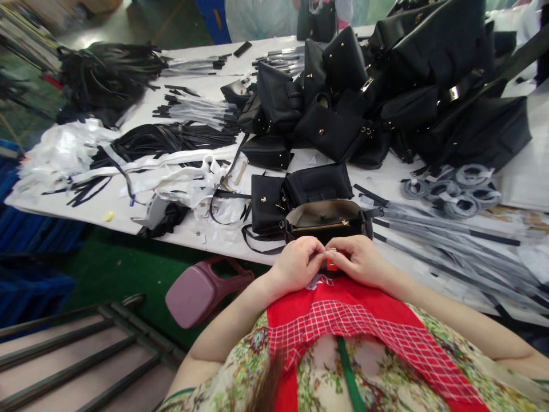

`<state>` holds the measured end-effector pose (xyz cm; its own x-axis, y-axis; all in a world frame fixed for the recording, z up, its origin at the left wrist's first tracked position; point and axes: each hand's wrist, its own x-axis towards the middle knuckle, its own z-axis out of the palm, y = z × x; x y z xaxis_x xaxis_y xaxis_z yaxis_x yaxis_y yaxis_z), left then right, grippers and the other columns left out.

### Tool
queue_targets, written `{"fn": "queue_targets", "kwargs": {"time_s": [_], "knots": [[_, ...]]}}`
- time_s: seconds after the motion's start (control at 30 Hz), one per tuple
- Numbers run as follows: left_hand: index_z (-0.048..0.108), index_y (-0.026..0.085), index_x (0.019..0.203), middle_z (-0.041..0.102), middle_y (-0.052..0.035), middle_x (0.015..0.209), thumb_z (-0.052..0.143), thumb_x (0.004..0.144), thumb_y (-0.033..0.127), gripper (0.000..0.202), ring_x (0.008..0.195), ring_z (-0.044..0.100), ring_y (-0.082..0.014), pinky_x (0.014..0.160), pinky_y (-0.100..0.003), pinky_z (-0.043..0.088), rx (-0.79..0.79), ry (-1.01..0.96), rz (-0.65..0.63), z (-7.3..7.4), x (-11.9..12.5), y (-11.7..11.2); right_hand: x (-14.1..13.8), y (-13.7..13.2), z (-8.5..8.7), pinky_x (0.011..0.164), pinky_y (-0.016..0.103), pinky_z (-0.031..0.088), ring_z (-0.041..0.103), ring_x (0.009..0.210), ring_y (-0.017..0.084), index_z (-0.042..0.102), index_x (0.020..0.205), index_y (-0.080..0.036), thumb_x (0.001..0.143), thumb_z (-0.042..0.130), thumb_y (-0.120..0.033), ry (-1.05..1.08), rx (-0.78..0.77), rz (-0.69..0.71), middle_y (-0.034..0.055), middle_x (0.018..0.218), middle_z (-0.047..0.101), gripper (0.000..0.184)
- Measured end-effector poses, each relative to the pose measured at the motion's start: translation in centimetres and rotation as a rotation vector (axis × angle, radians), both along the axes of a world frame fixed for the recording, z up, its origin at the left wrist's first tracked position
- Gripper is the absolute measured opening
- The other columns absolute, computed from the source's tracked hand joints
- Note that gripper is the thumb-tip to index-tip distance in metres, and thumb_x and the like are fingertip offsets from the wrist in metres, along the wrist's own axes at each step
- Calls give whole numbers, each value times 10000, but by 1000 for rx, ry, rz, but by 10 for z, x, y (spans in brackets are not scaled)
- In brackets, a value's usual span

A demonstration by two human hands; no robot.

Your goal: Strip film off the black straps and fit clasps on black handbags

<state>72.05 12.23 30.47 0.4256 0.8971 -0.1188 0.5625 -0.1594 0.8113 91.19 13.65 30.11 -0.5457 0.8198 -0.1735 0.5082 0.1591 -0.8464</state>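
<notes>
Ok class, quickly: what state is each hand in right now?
Left hand: closed in a pinch; whether it holds anything cannot be told.
Right hand: closed on a small gold-toned piece.

Crumpled whitish plastic [64, 151] is heaped at the left edge of the table [124, 215], and a yellow scrap [107, 216] is placed by the near edge. Below that edge a purple stool [191, 294] is seen over green floor [115, 266]; blue crates [30, 286] are stacked below the near left corner.
</notes>
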Motion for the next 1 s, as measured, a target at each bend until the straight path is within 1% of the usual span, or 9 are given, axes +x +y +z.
{"fn": "queue_targets", "kwargs": {"time_s": [0.1,0.2,0.33,0.4,0.5,0.7,0.8,0.9,1.0], "knots": [[584,182,722,642,-39,756,540,878,235,171,728,580,-182,698,-310,449,-33,70,19,-4,3,0,-3,1,-9,531,254,282,493,526,119,597,617,-180,930,448,-489,-100,-4,-78,5,546,584,464],[593,174,734,658,-39,767,544,876,224,158,746,594,-175,726,-304,457,-79,4,97,-4,1,2,-5,5,-30,483,241,306,460,422,114,575,612,-190,913,426,-557,39,-292,-203,-15,428,520,497],[624,155,868,649,-27,713,504,921,275,178,656,592,-139,668,-271,472,-207,-289,210,-5,-3,2,-5,9,-57,443,231,305,361,316,93,550,595,-197,882,447,-607,225,-598,-335,-43,313,429,512],[603,148,925,634,-10,661,492,940,358,238,551,567,-114,574,-242,464,-373,-504,247,-8,-4,2,-6,9,-64,428,225,282,332,301,83,543,584,-194,869,476,-615,271,-636,-382,-49,296,408,513],[541,152,861,698,-45,783,596,888,418,274,546,592,-98,538,-220,485,-515,-773,386,-15,-6,4,-3,12,-69,390,227,222,298,287,78,561,609,-188,838,518,-642,335,-645,-499,-63,294,379,510],[557,135,785,680,-10,677,736,784,408,327,533,605,-89,508,-188,496,-491,-915,590,-22,-30,6,27,48,-96,432,240,311,369,353,101,589,664,-180,793,537,-674,269,-387,-691,-54,352,405,513],[549,139,812,739,-73,874,752,767,418,348,635,662,-114,532,-193,512,-509,-912,695,-26,-46,6,49,82,-108,489,269,373,436,412,133,633,754,-162,797,516,-638,45,-222,-769,-33,414,459,492],[555,135,804,740,-95,958,801,715,399,372,669,661,-103,560,-184,510,-496,-901,787,-28,-61,4,58,106,-103,599,316,425,548,568,188,656,972,-130,776,578,-534,-69,-32,-821,28,587,603,456],[555,140,754,709,-36,788,862,615,408,431,578,593,-72,523,-170,465,-452,-924,885,-26,-71,-4,41,102,-89,721,364,465,624,754,239,639,1094,-147,815,539,-457,-172,257,-703,91,809,690,430]]}}
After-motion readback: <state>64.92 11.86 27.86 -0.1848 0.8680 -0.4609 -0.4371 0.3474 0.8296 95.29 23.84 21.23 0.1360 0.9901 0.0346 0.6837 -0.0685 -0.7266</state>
